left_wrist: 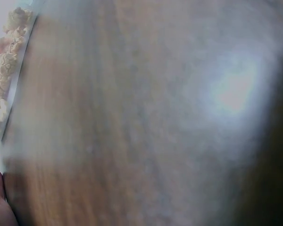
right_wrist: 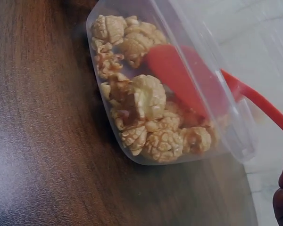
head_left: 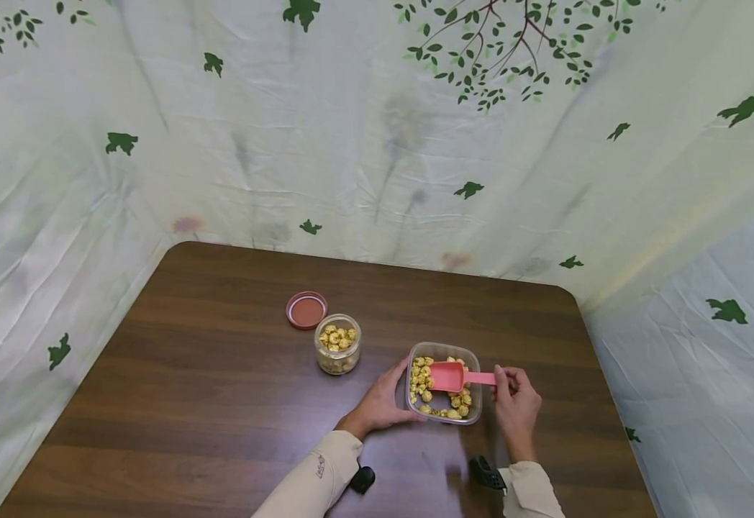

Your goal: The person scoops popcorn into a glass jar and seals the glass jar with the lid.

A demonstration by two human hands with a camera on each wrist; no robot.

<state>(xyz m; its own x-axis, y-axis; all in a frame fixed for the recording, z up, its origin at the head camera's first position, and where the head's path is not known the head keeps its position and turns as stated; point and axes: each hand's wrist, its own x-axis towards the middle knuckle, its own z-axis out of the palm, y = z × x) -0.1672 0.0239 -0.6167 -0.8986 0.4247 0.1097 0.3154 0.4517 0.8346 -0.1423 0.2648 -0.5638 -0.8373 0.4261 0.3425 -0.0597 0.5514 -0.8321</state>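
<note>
A clear plastic container (head_left: 413,410) with popcorn (head_left: 424,374) inside stands on the wooden table. My left hand (head_left: 380,401) grips its left side, fingers along the wall and thumb at the near corner. With my right hand (head_left: 518,406) I pinch the handle of a pink scoop (head_left: 448,376) between thumb and fingers. The scoop's bowl lies inside the container among the popcorn, its handle reaching over the right rim. Through the container's wall, the right wrist view shows the scoop (right_wrist: 179,75) beside popcorn pieces (right_wrist: 151,96). Only part of the left hand (left_wrist: 0,207) shows in the left wrist view.
A glass jar (head_left: 338,360) of popcorn stands open, left of the container and farther back. Its reddish lid (head_left: 306,311) lies just behind it on the table (head_left: 189,388). A leaf-patterned curtain (head_left: 351,144) hangs past the table's far edge.
</note>
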